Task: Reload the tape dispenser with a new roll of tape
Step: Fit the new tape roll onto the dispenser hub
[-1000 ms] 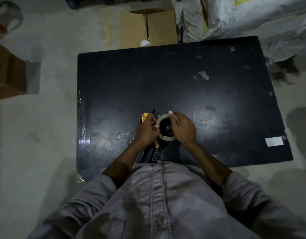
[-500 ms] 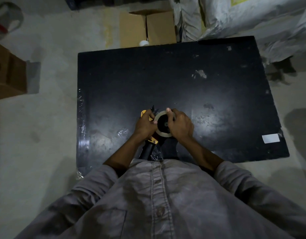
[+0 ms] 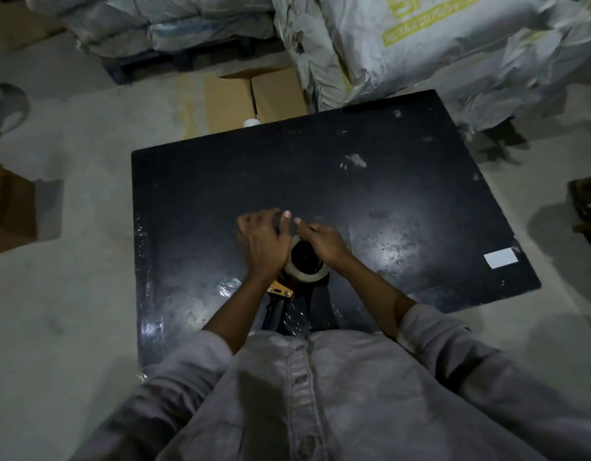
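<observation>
Seemingly we have the tape roll [image 3: 305, 276] seated on the dispenser [image 3: 280, 291]; our left hand [image 3: 262, 246] curls over its front, hold hidden; our right hand [image 3: 325, 242] presses the roll, fingers straight; threading likely remains.

Pale tape roll [image 3: 306, 277] on black, orange-trimmed dispenser [image 3: 280, 292]

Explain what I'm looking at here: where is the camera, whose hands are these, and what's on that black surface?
No machine here: a person wears a wide-angle camera on the head, looking down at their own hands. They stand at a black table. At its near edge is a tape dispenser with an orange part and black handle, a tape roll on it. The left hand curls over the dispenser's front; the right hand lies on the roll's far edge, its grip unclear. A white label lies near the table's right corner.
</observation>
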`<state>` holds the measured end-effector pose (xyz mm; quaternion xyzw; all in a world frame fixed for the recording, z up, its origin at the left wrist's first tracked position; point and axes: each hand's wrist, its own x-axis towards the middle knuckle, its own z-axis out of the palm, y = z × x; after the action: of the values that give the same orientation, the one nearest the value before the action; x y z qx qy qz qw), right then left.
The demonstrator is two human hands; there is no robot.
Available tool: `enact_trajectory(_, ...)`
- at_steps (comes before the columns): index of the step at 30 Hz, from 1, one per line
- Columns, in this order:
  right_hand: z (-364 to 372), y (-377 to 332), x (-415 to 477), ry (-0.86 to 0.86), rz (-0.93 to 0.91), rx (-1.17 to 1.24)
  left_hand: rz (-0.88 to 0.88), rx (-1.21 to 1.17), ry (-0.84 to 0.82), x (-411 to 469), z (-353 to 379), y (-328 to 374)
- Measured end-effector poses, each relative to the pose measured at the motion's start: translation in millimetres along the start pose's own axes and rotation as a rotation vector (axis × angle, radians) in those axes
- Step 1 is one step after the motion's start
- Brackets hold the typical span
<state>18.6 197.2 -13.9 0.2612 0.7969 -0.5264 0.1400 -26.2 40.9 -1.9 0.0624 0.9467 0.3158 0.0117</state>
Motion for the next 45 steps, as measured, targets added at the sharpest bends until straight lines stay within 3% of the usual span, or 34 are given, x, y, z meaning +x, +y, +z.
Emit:
enact_trajectory(6,0.7,-3.5,1.1,0.047,-0.060,0.195,-0.380,0.153,-0.097,-19.6,38.1,-6.7)
enact_trajectory(10,5.9,-1.2,1.8,0.036,-0.128,0.020,-0.585,0.084,-0.168,-23.9,37.1,-6.8)
enact_trajectory(13,9.5,5.4,3.5,0.056,-0.144,-0.036,-0.578,0.056,-0.167,-19.7,37.7,-6.2)
enact_trajectory(28,16.6,12.3,7.9,0.083,-0.111,0.126,-0.502,0.056,-0.163,-16.4,35.8,-13.1)
enact_trajectory(45,16.7,6.0,3.7,0.102,-0.061,0.052,-0.490,0.053,-0.113,-18.9,38.4,-17.7)
